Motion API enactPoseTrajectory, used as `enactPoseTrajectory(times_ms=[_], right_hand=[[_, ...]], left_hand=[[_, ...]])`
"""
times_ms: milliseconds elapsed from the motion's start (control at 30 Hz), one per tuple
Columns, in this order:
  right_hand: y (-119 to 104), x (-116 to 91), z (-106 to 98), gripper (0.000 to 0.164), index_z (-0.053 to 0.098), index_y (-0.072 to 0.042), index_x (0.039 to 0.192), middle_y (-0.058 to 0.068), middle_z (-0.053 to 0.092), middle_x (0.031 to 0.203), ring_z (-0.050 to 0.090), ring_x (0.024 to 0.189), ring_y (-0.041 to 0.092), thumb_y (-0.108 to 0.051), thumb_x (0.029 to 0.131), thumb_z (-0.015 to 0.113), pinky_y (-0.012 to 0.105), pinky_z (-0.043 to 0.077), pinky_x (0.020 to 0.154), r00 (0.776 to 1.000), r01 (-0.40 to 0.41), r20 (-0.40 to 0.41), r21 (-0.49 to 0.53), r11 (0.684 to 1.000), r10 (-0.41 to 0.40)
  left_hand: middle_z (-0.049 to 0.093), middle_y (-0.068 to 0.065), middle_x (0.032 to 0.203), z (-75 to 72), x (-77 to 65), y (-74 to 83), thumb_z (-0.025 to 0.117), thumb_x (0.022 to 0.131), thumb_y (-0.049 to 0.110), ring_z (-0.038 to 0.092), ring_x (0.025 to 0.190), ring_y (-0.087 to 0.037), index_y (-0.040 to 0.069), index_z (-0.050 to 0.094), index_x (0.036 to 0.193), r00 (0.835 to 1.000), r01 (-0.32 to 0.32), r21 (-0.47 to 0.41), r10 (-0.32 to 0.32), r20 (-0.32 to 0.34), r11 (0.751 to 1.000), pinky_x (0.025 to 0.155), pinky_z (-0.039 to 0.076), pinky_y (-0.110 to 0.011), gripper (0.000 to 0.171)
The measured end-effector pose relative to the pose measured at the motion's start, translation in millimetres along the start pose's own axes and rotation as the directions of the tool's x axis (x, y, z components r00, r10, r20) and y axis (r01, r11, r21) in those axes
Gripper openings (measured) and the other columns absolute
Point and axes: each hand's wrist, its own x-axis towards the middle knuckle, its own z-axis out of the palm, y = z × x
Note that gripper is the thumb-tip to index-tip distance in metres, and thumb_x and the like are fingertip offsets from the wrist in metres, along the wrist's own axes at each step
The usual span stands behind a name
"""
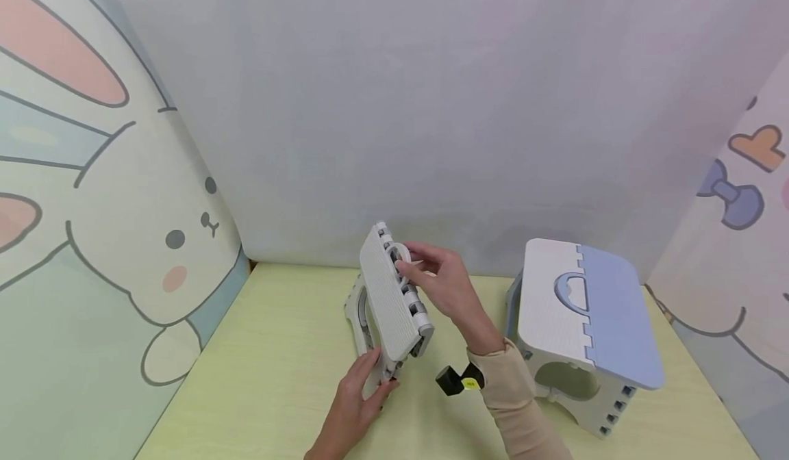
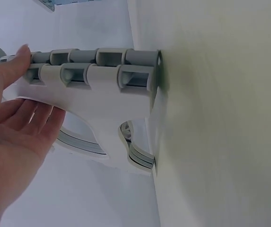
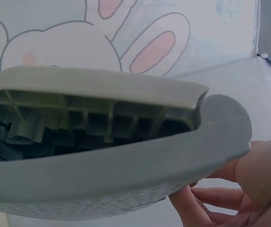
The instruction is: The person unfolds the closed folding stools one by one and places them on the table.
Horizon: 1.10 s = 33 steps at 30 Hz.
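Observation:
A white and grey folding step stool [image 1: 387,294] stands partly folded on the table, its top tilted steeply. My right hand [image 1: 440,278] pinches the carrying handle [image 1: 403,254] at the upper hinged edge. Lower down, my left hand [image 1: 351,395] grips the near side of the stool. In the left wrist view, the left thumb [image 2: 19,61] lies on the row of hinge knuckles [image 2: 109,71], with the other fingers under the leg panel's curved edge. The right wrist view shows the ribbed underside [image 3: 97,118] between the folded panels, and the right fingers [image 3: 192,208] beyond them.
An unfolded step stool [image 1: 555,296] with a white and blue top stands to the right on the pale yellow-green table [image 1: 246,378]. Behind is a white curtain-like backdrop [image 1: 401,124]. A rabbit-printed panel [image 1: 123,220] stands at the left, another printed panel [image 1: 721,261] at the right.

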Motion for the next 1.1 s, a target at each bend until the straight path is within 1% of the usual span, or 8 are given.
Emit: enactPoseTrajectory(times_ms=[167, 233, 300, 433, 500, 733, 933, 1100], right_hand=[[-1, 1, 1, 0.043, 0.060, -0.009, 0.127, 0.007, 0.066, 0.105, 0.066, 0.086, 0.018, -0.024, 0.088, 0.069, 0.045, 0.055, 0.075, 1.000, 0.016, 0.004, -0.008, 1.000, -0.016], [-2, 1, 2, 0.043, 0.060, -0.009, 0.127, 0.007, 0.067, 0.105, 0.066, 0.086, 0.018, -0.024, 0.088, 0.069, 0.047, 0.055, 0.075, 1.000, 0.019, 0.003, -0.011, 1.000, -0.019], [-3, 0, 2, 0.043, 0.060, -0.009, 0.127, 0.007, 0.067, 0.105, 0.066, 0.086, 0.017, -0.024, 0.088, 0.069, 0.045, 0.055, 0.074, 1.000, 0.023, 0.004, -0.016, 1.000, -0.023], [-5, 0, 4, 0.043, 0.060, -0.011, 0.128, 0.007, 0.066, 0.106, 0.066, 0.086, 0.017, -0.026, 0.088, 0.069, 0.034, 0.055, 0.070, 0.999, 0.035, 0.004, -0.035, 0.999, -0.035], [-5, 0, 4, 0.043, 0.060, -0.012, 0.128, 0.007, 0.066, 0.106, 0.066, 0.085, 0.017, -0.027, 0.088, 0.069, 0.032, 0.055, 0.069, 0.999, 0.040, 0.001, -0.045, 0.998, -0.040], [-8, -1, 7, 0.044, 0.060, -0.012, 0.128, 0.007, 0.066, 0.105, 0.066, 0.083, 0.017, -0.027, 0.088, 0.069, 0.032, 0.055, 0.065, 0.998, 0.061, -0.002, -0.054, 0.997, -0.062], [-11, -2, 9, 0.043, 0.060, -0.011, 0.128, 0.005, 0.066, 0.106, 0.066, 0.083, 0.016, -0.025, 0.088, 0.069, 0.031, 0.056, 0.064, 0.999, 0.053, -0.005, -0.074, 0.996, -0.054], [-11, -1, 11, 0.043, 0.060, -0.011, 0.128, 0.005, 0.066, 0.106, 0.066, 0.084, 0.016, -0.024, 0.088, 0.069, 0.031, 0.056, 0.064, 0.999, 0.052, -0.006, -0.075, 0.996, -0.052]], left_hand=[[0.059, -0.008, 0.120, 1.5, 0.3, -1.2, 0.074, 0.083, 0.015, 0.061, 0.105, -0.021, 0.001, 0.049, 0.133, 0.999, -0.035, -0.012, 0.035, -0.015, 0.999, 0.082, 0.054, -0.040, 0.058], [0.059, -0.008, 0.120, 1.4, 0.4, -1.2, 0.074, 0.083, 0.014, 0.061, 0.105, -0.021, 0.000, 0.049, 0.133, 0.999, -0.044, -0.019, 0.043, -0.018, 0.999, 0.083, 0.054, -0.038, 0.058], [0.059, -0.009, 0.121, 1.2, 0.6, -1.0, 0.073, 0.083, 0.013, 0.061, 0.105, -0.022, 0.000, 0.048, 0.133, 0.998, -0.056, -0.035, 0.055, -0.022, 0.998, 0.085, 0.053, -0.037, 0.058], [0.058, -0.011, 0.122, 1.3, 0.9, -0.8, 0.074, 0.082, 0.011, 0.060, 0.107, -0.023, -0.002, 0.047, 0.134, 0.997, -0.072, -0.056, 0.071, -0.028, 0.996, 0.089, 0.051, -0.031, 0.059], [0.058, -0.011, 0.123, 1.5, 1.1, -0.8, 0.074, 0.082, 0.011, 0.060, 0.108, -0.023, -0.001, 0.047, 0.135, 0.998, -0.068, -0.065, 0.066, -0.024, 0.996, 0.091, 0.049, -0.028, 0.060], [0.057, -0.006, 0.126, 3.4, 1.1, -1.3, 0.074, 0.083, 0.015, 0.058, 0.113, -0.019, 0.004, 0.047, 0.137, 1.000, -0.026, -0.074, 0.025, -0.012, 0.997, 0.094, 0.047, -0.024, 0.062], [0.057, -0.010, 0.126, 6.4, 1.7, -0.7, 0.074, 0.083, 0.013, 0.057, 0.115, -0.022, 0.001, 0.048, 0.135, 1.000, -0.023, -0.107, 0.021, -0.020, 0.994, 0.096, 0.045, -0.025, 0.060], [0.057, -0.005, 0.126, 7.2, 1.1, -0.2, 0.074, 0.083, 0.016, 0.057, 0.114, -0.019, 0.004, 0.049, 0.135, 1.000, 0.008, -0.118, -0.009, -0.013, 0.993, 0.094, 0.048, -0.027, 0.059]])
